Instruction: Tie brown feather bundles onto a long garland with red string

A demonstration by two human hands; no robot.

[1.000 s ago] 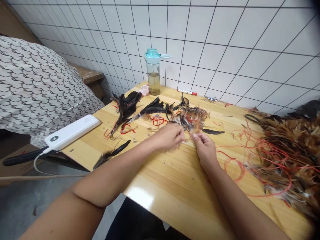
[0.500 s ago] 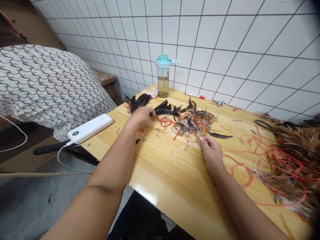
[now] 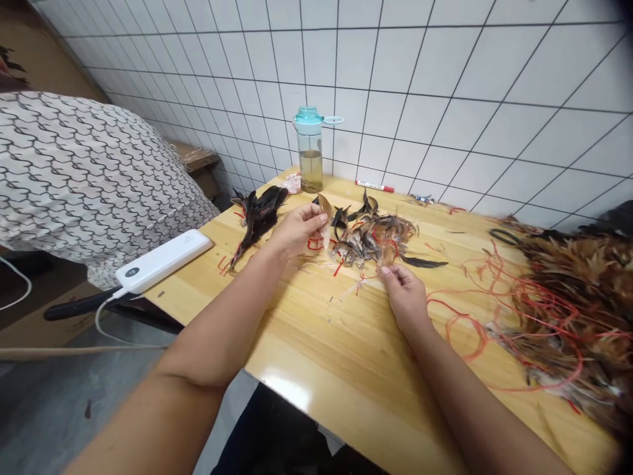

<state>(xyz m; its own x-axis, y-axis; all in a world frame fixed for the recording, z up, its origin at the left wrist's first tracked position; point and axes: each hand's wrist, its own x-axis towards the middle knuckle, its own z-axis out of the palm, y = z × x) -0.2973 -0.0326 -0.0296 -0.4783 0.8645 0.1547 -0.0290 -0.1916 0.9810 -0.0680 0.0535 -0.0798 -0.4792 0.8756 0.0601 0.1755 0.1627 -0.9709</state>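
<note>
My left hand [image 3: 302, 227] is closed, pinching a brown feather [image 3: 324, 206] with a pale fluffy base between thumb and fingers. Also closed, my right hand [image 3: 403, 293] pinches a light brown feather [image 3: 387, 256] at the front edge of a loose pile of feathers [image 3: 363, 241]. Red string lies through that pile. To the left of my left hand rests a bunch of black feathers [image 3: 260, 214]. One dark feather [image 3: 424, 262] sticks out from the pile's right side.
A bottle [image 3: 310, 155] with a turquoise lid stands near the tiled wall, beside a red-and-white marker [image 3: 374, 187]. Brown feathers [image 3: 583, 284] and tangled red string [image 3: 558, 316] cover the right side. A white power bank [image 3: 165, 260] lies at the left edge, near a person in a patterned shirt [image 3: 89, 178].
My left hand has lifted from the black feathers and come back with a brown feather in its fingers. My right hand keeps its pinch. The whole view has shifted slightly.
</note>
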